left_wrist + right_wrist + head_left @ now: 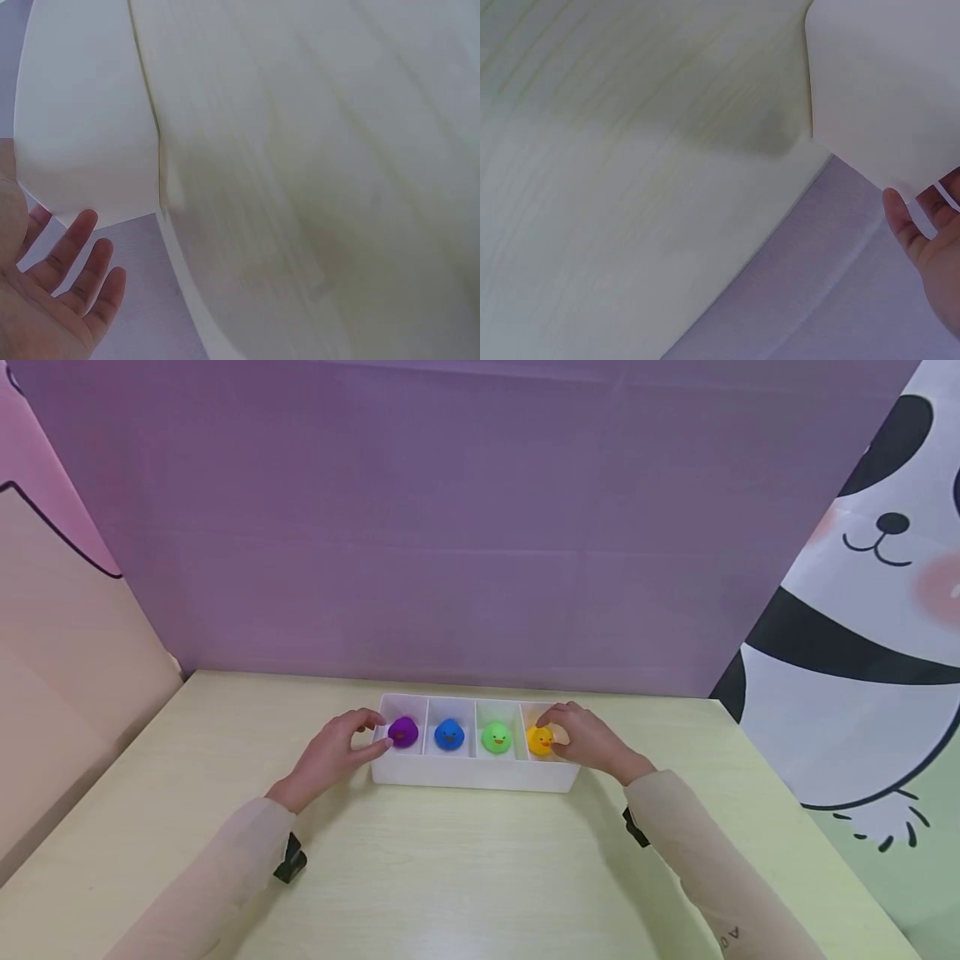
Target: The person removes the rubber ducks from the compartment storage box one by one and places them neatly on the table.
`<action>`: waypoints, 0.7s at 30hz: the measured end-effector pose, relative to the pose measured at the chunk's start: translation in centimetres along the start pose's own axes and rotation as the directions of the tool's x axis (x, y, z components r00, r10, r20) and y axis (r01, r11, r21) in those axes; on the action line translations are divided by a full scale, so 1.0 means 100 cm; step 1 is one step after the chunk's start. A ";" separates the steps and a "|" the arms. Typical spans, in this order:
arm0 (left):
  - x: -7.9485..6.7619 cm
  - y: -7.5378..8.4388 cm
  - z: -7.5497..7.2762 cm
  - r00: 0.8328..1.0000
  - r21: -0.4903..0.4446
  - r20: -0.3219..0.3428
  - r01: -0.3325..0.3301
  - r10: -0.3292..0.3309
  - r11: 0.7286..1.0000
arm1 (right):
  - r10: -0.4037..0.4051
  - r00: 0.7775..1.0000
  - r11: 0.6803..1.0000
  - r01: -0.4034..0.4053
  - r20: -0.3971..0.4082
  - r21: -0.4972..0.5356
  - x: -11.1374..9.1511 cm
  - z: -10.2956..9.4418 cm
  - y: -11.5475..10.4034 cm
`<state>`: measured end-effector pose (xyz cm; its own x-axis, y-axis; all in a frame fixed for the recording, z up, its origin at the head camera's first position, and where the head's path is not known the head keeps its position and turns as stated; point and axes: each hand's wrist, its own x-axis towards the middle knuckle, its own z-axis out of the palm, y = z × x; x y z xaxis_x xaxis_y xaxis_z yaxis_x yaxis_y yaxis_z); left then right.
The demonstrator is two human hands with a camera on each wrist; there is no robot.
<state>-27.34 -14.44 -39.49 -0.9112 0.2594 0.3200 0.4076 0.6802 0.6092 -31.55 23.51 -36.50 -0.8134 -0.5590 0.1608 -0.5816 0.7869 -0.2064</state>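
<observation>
A: Two pale sleeves lie nearest, the left sleeve (213,872) and the right sleeve (723,868), reaching toward a white tray (472,772) at the far side of the table (465,868). What are the hands doing?

B: The left hand (330,753) is at the tray's left end, thumb and fingers apart, beside the purple duck (402,732). The right hand (592,743) bends over the yellow duck (538,741) in the rightmost compartment; whether it pinches it or just touches it, I can't tell.

A: And the middle?

B: The blue duck (449,735) and the green duck (497,737) sit in their own compartments, apart from both hands.

A: How would you handle the end ducks well?

B: I'd take the step as handling those two. Use thumb and fingertip low on the sides, squeeze lightly, since they look soft, and move straight up or down. A sideways drag could catch a divider (476,727) or nudge the tray.

A: Where's the room?

B: On the near side, between the forearms, a broad stretch of table shows. On the far side only a narrow strip separates the tray from the purple backdrop (450,527), so I'd avoid pushing that way.
</observation>
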 end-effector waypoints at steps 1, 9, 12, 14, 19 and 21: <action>0.000 0.000 0.000 1.000 0.000 0.002 0.001 -0.001 1.000 | 0.007 1.000 1.000 -0.007 0.010 -0.011 0.000 0.000 0.000; 0.001 -0.001 0.001 1.000 -0.019 0.005 0.014 -0.014 1.000 | 0.015 0.999 0.997 -0.011 0.052 -0.079 0.004 -0.003 -0.004; 0.001 -0.001 0.001 1.000 -0.029 0.006 0.018 -0.018 0.999 | -0.004 0.999 0.995 0.009 0.052 -0.096 0.005 -0.003 -0.005; 0.001 -0.001 0.001 1.000 -0.034 0.007 0.021 -0.020 0.999 | -0.016 0.998 0.993 0.022 0.054 -0.113 0.006 -0.003 -0.005; 0.001 -0.001 0.001 1.000 -0.040 0.012 0.028 -0.028 0.999 | -0.023 0.997 0.990 0.033 0.068 -0.138 0.008 -0.003 -0.007; 0.002 -0.001 0.001 1.000 -0.041 0.012 0.029 -0.029 0.999 | -0.022 0.997 0.989 0.033 0.076 -0.141 0.009 -0.003 -0.008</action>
<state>-27.52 -14.41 -39.55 -0.9232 0.2480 0.2935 0.3829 0.6586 0.6478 -31.82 22.51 -35.93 -0.7988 -0.5946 0.0916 -0.6006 0.7971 -0.0625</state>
